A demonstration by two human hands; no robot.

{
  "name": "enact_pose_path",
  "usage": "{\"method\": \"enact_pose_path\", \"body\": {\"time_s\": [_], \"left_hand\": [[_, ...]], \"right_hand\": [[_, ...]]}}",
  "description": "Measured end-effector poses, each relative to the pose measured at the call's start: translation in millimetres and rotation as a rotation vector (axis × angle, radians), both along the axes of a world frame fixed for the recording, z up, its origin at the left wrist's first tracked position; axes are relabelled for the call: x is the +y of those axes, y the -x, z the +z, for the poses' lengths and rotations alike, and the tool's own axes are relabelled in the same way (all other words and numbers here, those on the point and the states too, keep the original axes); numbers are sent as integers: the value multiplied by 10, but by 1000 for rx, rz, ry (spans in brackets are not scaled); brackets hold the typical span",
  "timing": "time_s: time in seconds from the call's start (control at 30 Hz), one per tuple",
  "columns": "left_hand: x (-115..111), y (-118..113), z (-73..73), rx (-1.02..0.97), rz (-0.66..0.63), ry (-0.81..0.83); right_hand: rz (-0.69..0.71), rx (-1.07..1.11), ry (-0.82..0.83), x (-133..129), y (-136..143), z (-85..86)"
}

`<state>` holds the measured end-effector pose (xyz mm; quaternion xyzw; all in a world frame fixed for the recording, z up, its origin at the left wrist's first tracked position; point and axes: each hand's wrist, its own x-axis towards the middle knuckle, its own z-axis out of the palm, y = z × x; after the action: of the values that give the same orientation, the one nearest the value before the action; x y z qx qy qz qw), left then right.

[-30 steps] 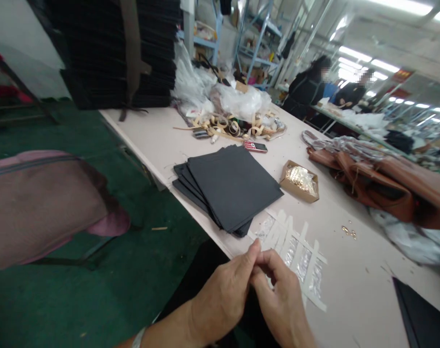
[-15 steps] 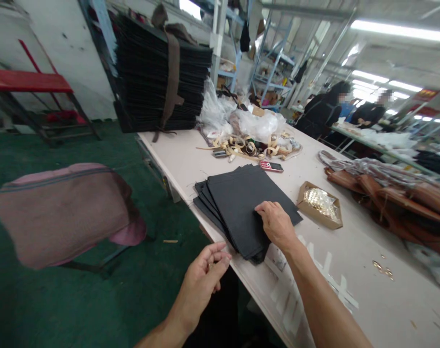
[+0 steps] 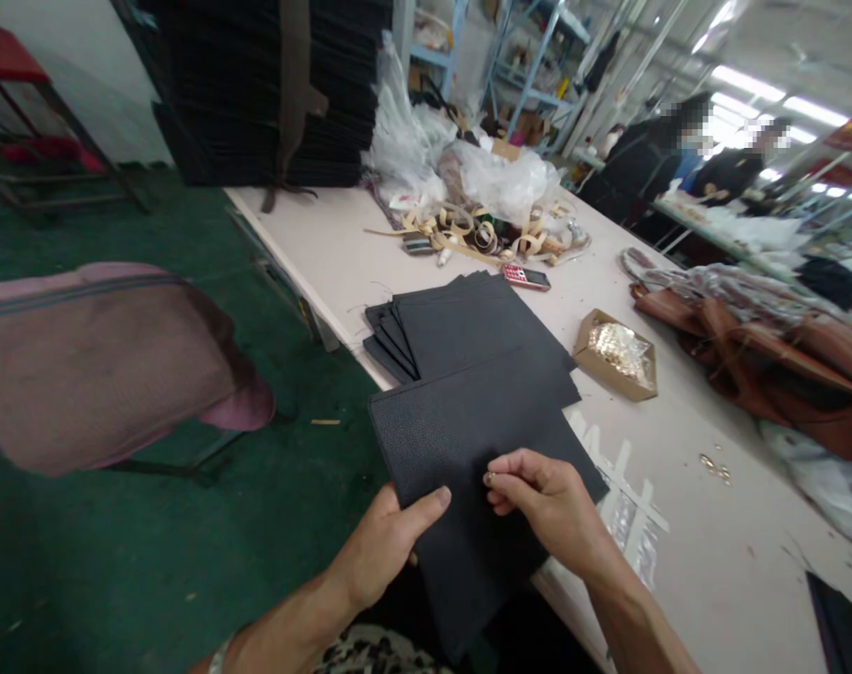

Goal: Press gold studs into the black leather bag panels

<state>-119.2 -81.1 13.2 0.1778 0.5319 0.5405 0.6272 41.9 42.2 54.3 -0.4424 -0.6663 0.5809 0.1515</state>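
My left hand (image 3: 390, 538) grips the left edge of a black leather-like panel (image 3: 468, 524), thumb on top and fingers underneath. The panel is tilted over the table's near edge. Above its middle, my right hand (image 3: 538, 496) pinches a tiny shiny metal piece (image 3: 489, 477) between thumb and fingertips. Beyond the panel, a fanned stack of black panels (image 3: 468, 323) lies on the table. To the right of that stack stands a small cardboard box (image 3: 617, 360) filled with shiny gold-coloured pieces in plastic.
On the table (image 3: 685, 524) are a red phone (image 3: 526, 277), cream strips with plastic bags (image 3: 496, 178), brown leather bags (image 3: 763, 356) and a few metal rings (image 3: 715, 468). A tall black stack (image 3: 257, 94) stands at the back left. A cloth-covered stool (image 3: 110, 365) is left; people work far right.
A black panel now lies in my left hand, nearer to me than the stack. My right hand has left the stack and is over this panel with a small piece. The view has tilted down.
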Motion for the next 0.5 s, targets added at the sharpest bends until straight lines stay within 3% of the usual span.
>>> {"method": "enact_pose_path", "body": {"time_s": [0.1,0.27,0.5], "left_hand": [[-6,-14,39,45,10,37],[25,-31,118,-21,40,47],[-2,-42,55,8,-7,41]], "right_hand": [[-24,6,83,-44,98,-26],[-22,-98,26,-89,150,9],[-11,-54,41,-58,158,6]]}}
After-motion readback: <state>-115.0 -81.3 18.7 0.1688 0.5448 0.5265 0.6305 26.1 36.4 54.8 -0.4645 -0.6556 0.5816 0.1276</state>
